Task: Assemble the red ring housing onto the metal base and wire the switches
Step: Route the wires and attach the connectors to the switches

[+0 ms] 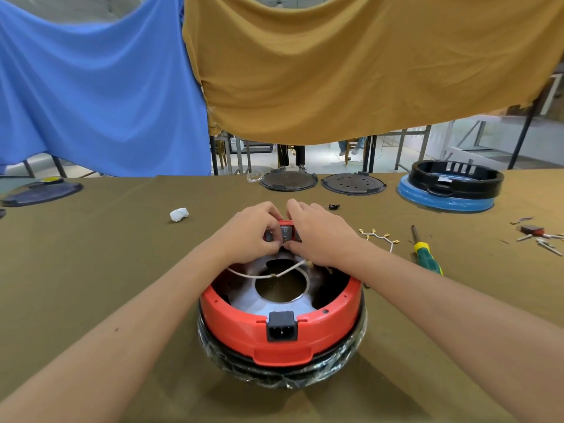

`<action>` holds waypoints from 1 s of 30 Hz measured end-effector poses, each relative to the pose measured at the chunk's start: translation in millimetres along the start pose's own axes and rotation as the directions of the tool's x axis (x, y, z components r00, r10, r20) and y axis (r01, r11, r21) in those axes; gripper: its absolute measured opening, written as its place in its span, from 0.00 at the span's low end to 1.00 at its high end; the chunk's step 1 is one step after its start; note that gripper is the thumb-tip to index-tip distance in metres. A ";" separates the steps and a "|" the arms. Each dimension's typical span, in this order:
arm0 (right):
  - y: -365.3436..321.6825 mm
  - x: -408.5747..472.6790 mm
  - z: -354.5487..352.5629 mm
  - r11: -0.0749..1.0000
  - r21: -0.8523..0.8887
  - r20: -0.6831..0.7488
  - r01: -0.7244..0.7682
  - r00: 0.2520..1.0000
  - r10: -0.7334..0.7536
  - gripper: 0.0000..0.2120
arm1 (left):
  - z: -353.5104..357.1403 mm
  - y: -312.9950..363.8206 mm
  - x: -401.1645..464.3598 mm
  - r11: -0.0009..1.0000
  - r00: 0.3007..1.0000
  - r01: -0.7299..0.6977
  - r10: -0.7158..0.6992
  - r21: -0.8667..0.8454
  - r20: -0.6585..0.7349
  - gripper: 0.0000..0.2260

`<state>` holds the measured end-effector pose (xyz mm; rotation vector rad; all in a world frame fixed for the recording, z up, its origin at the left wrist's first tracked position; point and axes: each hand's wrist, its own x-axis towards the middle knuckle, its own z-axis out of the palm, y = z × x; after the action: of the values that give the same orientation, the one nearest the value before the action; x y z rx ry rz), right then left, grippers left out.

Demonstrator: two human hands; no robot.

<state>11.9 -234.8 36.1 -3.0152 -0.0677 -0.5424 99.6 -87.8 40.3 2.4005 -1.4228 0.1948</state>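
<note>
The red ring housing (232, 312) sits on a film-wrapped metal base (283, 377) in front of me, with a black power socket (281, 326) on its near side. A silver metal plate (274, 303) with a round hole lies inside. At the far rim are grey switches (285, 232). My left hand (250, 233) and my right hand (317, 236) meet there, fingers curled around the switches, pinching at a white wire (274, 273) that loops across the inside.
A green-handled screwdriver (425, 254) and a white wire harness with gold terminals (378, 238) lie to the right. Farther right are small parts (537, 233). Two dark discs (288, 180) (353, 183), a black ring on a blue base (451, 187) and a white wad (179, 214) lie beyond.
</note>
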 end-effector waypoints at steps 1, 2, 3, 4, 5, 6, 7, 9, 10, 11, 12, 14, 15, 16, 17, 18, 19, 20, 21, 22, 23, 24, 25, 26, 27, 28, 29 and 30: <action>0.1 0.3 0.3 1.000 0.015 0.001 -0.009 1.000 0.009 0.18 | -0.2 -0.5 -0.2 1.000 1.000 -0.001 0.001 -0.004 -0.001 0.03; 0.7 0.7 0.5 1.000 0.026 0.007 -0.016 1.000 0.016 0.19 | -0.4 -0.8 -0.2 1.000 1.000 -0.001 0.001 -0.008 -0.001 0.03; 1.6 1.2 1.1 0.999 0.033 0.015 -0.020 1.000 0.020 0.20 | -0.4 -1.3 -0.5 1.000 1.000 0.001 -0.001 -0.010 -0.001 0.03; 2.9 1.8 1.9 0.999 0.034 0.028 -0.022 0.999 0.021 0.21 | -0.2 -1.7 -0.5 1.000 1.000 0.001 -0.001 -0.013 0.000 0.02; 4.2 2.3 2.9 0.999 0.029 0.044 -0.022 0.999 0.020 0.21 | 0.0 -1.8 -0.3 1.000 1.000 0.000 0.000 -0.015 0.000 0.03; 5.2 3.1 4.0 1.000 0.019 0.061 -0.018 0.998 0.017 0.21 | 0.1 -1.5 -0.1 1.000 1.000 0.000 0.000 -0.017 0.000 0.04; 6.1 4.0 5.1 1.000 0.009 0.075 -0.012 0.997 0.011 0.20 | 0.0 -1.0 0.0 1.000 1.000 0.001 -0.001 -0.018 0.000 0.05; 6.6 5.7 6.9 1.000 0.005 0.094 -0.009 0.996 0.009 0.17 | 0.2 -0.6 0.3 1.000 1.000 0.004 -0.004 -0.020 0.002 0.06; 6.4 6.1 7.3 1.000 0.010 0.099 -0.016 0.995 0.015 0.16 | 0.5 -0.9 0.8 1.000 1.000 0.006 -0.006 -0.019 0.006 0.06; 6.0 6.5 7.7 1.000 0.012 0.100 -0.021 0.995 0.020 0.16 | 0.9 -1.4 0.9 1.000 1.000 0.007 -0.006 -0.015 0.011 0.05; 5.6 7.1 7.8 1.000 0.011 0.099 -0.024 0.995 0.023 0.15 | 1.2 -1.8 1.2 1.000 1.000 0.007 -0.006 -0.009 0.015 0.04; 4.9 8.1 7.5 0.999 0.019 0.093 -0.029 0.995 0.027 0.14 | 1.8 -2.5 0.8 1.000 1.000 0.007 -0.007 0.002 0.017 0.02; 4.8 8.3 7.2 0.999 0.030 0.090 -0.030 0.996 0.028 0.14 | 1.7 -2.7 0.8 1.000 1.000 0.008 -0.008 0.005 0.016 0.03; 5.1 8.3 6.9 0.999 0.037 0.087 -0.030 0.996 0.027 0.14 | 1.6 -2.5 0.8 1.000 1.000 0.008 -0.008 0.007 0.015 0.03; 5.5 8.1 6.5 0.999 0.037 0.086 -0.028 0.996 0.025 0.14 | 1.2 -2.2 0.5 1.000 1.000 0.007 -0.007 0.007 0.014 0.03; 6.2 7.9 6.5 0.999 0.037 0.087 -0.027 0.996 0.024 0.15 | 0.8 -1.7 0.3 1.000 1.000 0.006 -0.006 0.001 0.012 0.04; 6.8 7.6 6.5 0.999 0.040 0.089 -0.029 0.996 0.026 0.15 | 0.6 -1.5 0.2 1.000 1.000 0.004 -0.003 -0.006 0.010 0.06; 7.2 7.5 6.5 0.998 0.048 0.093 -0.034 0.995 0.029 0.15 | 0.4 -1.5 -0.1 1.000 1.000 0.003 -0.003 -0.012 0.009 0.06; 7.3 7.7 6.5 0.998 0.053 0.098 -0.038 0.995 0.032 0.14 | 0.4 -1.6 -0.2 1.000 1.000 0.005 -0.005 -0.013 0.010 0.05; 7.4 8.1 6.5 0.998 0.053 0.102 -0.038 0.994 0.033 0.13 | 0.6 -1.8 -0.2 1.000 1.000 0.007 -0.007 -0.009 0.011 0.04; 7.4 8.6 6.5 0.998 0.047 0.106 -0.037 0.994 0.032 0.12 | 1.1 -2.3 -0.1 1.000 1.000 0.007 -0.007 -0.005 0.014 0.03; 7.1 9.0 6.5 0.999 0.038 0.109 -0.035 0.994 0.031 0.12 | 1.4 -2.7 0.4 1.000 1.000 0.006 -0.006 -0.004 0.019 0.02; 6.8 9.2 6.6 0.999 0.030 0.112 -0.034 0.993 0.030 0.11 | 1.3 -2.9 0.9 1.000 1.000 0.006 -0.006 -0.005 0.025 0.02; 6.6 9.2 6.7 0.999 0.024 0.113 -0.033 0.993 0.030 0.12 | 0.9 -2.9 1.2 1.000 1.000 0.008 -0.007 -0.007 0.030 0.02; 6.5 9.3 6.7 0.999 0.018 0.113 -0.033 0.993 0.030 0.13 | 0.4 -2.9 1.2 1.000 0.999 0.009 -0.009 -0.011 0.032 0.03; 6.7 9.2 6.9 0.999 0.013 0.109 -0.031 0.994 0.029 0.14 | 0.1 -2.7 1.2 1.000 0.999 0.012 -0.012 -0.016 0.033 0.04; 7.0 9.0 7.2 1.000 0.007 0.102 -0.027 0.994 0.026 0.14 | -0.1 -2.3 1.1 1.000 0.999 0.015 -0.014 -0.021 0.033 0.04; 7.5 8.9 7.3 1.000 0.004 0.096 -0.022 0.995 0.021 0.14 | -0.3 -1.8 0.8 1.000 0.999 0.017 -0.016 -0.024 0.032 0.04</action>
<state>23.2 -241.4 31.9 -3.0320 -0.0423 -0.3952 101.6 -87.5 40.4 2.4056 -1.4103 0.1353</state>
